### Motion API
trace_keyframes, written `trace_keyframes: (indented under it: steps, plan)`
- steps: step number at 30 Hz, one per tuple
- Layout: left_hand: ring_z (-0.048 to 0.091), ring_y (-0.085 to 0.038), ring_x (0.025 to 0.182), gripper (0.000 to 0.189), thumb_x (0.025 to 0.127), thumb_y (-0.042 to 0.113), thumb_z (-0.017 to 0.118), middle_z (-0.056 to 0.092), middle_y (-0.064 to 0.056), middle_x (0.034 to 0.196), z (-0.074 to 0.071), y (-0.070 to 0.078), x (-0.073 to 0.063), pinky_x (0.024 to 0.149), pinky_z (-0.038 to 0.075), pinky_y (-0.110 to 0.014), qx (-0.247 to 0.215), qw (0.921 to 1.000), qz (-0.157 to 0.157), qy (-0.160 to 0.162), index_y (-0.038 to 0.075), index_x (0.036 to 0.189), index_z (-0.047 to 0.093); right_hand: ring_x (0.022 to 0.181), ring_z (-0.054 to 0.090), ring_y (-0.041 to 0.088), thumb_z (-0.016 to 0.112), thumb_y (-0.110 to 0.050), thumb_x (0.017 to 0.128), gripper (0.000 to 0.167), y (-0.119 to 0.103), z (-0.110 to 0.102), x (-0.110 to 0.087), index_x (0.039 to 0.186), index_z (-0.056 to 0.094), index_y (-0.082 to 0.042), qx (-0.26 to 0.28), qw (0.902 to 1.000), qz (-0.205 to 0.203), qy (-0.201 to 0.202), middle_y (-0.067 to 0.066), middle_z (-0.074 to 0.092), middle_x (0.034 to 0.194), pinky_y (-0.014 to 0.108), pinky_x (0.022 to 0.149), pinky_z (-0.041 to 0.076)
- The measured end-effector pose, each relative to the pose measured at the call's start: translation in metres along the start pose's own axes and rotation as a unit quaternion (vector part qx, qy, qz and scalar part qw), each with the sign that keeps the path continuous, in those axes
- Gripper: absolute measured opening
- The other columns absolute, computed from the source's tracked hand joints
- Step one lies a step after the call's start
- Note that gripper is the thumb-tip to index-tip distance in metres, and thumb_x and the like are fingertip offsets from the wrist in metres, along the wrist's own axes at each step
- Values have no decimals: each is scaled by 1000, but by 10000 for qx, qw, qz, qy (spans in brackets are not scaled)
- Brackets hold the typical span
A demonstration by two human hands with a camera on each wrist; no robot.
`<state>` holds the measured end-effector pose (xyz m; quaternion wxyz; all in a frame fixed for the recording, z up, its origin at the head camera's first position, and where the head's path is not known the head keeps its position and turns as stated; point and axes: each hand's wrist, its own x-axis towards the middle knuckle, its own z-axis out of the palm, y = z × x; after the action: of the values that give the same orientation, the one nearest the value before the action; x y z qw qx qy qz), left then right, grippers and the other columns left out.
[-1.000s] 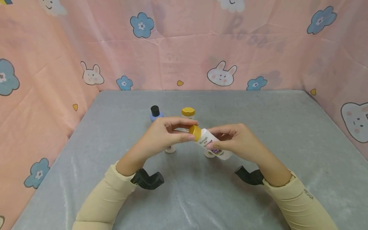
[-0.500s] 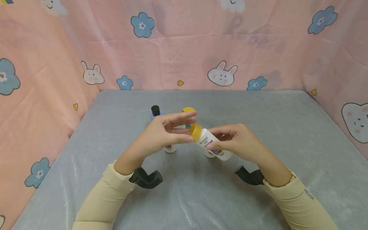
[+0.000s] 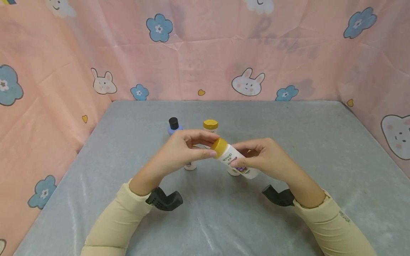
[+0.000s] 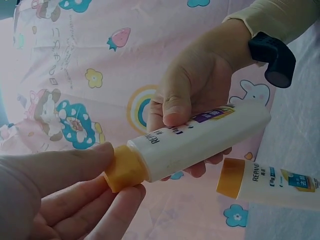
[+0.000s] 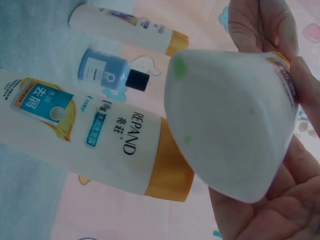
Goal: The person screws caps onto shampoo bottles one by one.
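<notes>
My right hand (image 3: 264,156) grips a white shampoo bottle (image 3: 235,160) by its body, thumb across the purple label. The bottle is tilted above the table, its cap end up and toward the left. My left hand (image 3: 179,151) pinches the gold cap (image 4: 125,167) between thumb and fingers; the cap sits at the bottle's neck. In the right wrist view the bottle's broad white base (image 5: 225,125) faces the camera, with a green smudge on it. The left fingertips are mostly hidden behind the bottle there.
Close by stands a white shampoo bottle (image 5: 107,132) with a teal label and gold cap. Another white bottle (image 5: 125,27) and a blue bottle (image 5: 107,70) with a black cap stand farther off. Grey cloth covers the table (image 3: 205,213); a pink printed curtain (image 3: 205,53) surrounds it.
Half a second ago the left fingers were spread and lifted off the cap's top; now they have come back down onto it. The right hand and bottle have barely moved.
</notes>
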<state>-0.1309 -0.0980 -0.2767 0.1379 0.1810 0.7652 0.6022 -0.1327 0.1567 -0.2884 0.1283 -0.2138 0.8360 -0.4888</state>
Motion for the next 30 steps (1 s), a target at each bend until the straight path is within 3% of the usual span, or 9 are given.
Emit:
trace_keyframes:
  steps: [13,20,26,30]
  plan:
    - [71,-19,107,37,89,7,73,68,-6,127,0,-1,0,92,59,-33,86,9995,221,-222,9,126,68,83,72,19,81,-24,83,38,1,-1,0,117,74,-8,68,9999,-1,-78,11,75,102,35,72,59]
    - [65,-22,120,49,87,4,75,65,-8,134,-2,-1,-1,94,58,-33,-239,9990,277,-253,8,134,62,82,71,20,81,-25,83,38,1,0,1,116,74,-9,83,9999,18,-87,10,75,100,36,72,59]
    - [70,-20,108,38,86,10,78,69,-6,124,-1,0,0,90,60,-33,-52,9997,157,-151,10,123,70,82,71,21,82,-23,83,38,1,0,1,116,74,-7,187,9998,38,-109,11,75,100,36,72,59]
    - [70,-19,105,34,86,10,77,69,-6,122,0,-2,1,88,60,-34,0,9996,244,-145,10,120,72,82,70,21,82,-23,82,38,1,-1,0,115,74,-7,166,9998,69,-119,11,75,99,36,72,59]
